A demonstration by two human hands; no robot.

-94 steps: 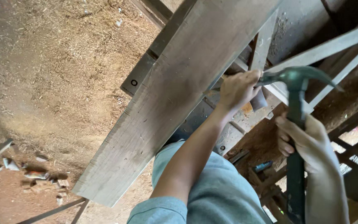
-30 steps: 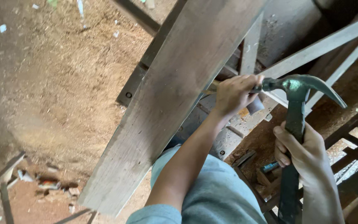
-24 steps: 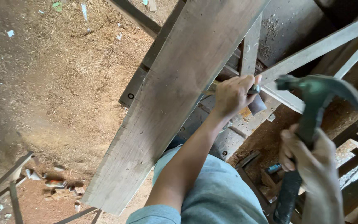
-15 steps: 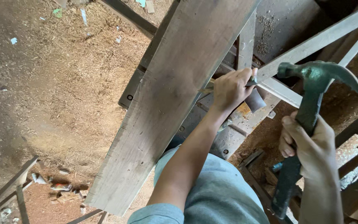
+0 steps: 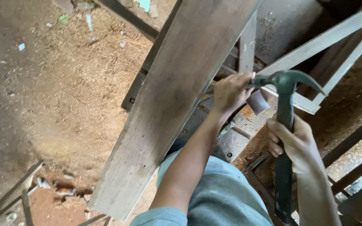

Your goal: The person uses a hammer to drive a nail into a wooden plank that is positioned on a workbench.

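Item: nailing step. Our left hand (image 5: 230, 93) pinches something small, unclear, at the wide plank's (image 5: 177, 100) right edge; right hand (image 5: 293, 144) grips the green claw hammer (image 5: 285, 125), head beside the fingers. Next blow needs care.

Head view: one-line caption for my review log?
Right hand grips a green claw hammer, its head by the left hand at a wooden plank's edge.

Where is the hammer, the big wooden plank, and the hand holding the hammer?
hammer (image 5: 284, 125): head view, on the dark green handle below the head.
big wooden plank (image 5: 177, 96): head view, middle of its flat face.
right hand (image 5: 294, 144): head view, back of the hand.
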